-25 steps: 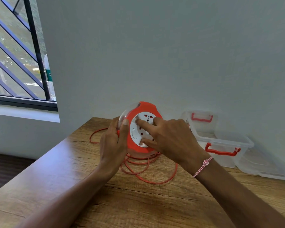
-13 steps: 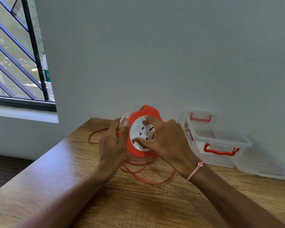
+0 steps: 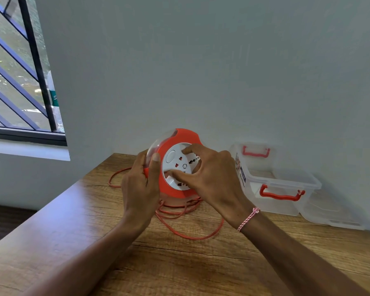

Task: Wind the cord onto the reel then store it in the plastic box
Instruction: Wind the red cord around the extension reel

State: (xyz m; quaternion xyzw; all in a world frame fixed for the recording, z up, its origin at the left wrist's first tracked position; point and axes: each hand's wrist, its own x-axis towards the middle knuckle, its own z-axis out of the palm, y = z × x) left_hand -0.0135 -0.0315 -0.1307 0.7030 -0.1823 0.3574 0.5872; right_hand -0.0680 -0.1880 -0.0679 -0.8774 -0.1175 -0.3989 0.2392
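Though seemingly aloft, reel [image 3: 181, 136] between left hand [image 3: 140, 189] and right hand [image 3: 216, 178].

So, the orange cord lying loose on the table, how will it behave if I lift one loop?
Probably floppy: the cord lies in slack, uneven loops on the table. Likely light, because it looks thin. It may tangle or drag, since several loops overlap below the reel.

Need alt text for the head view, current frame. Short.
Two hands hold an orange cord reel upright over a wooden table: the left hand grips its rim, the right hand pinches its white socket face. Loose orange cord lies looped on the table beneath, and an open clear plastic box with red handles sits to the right.
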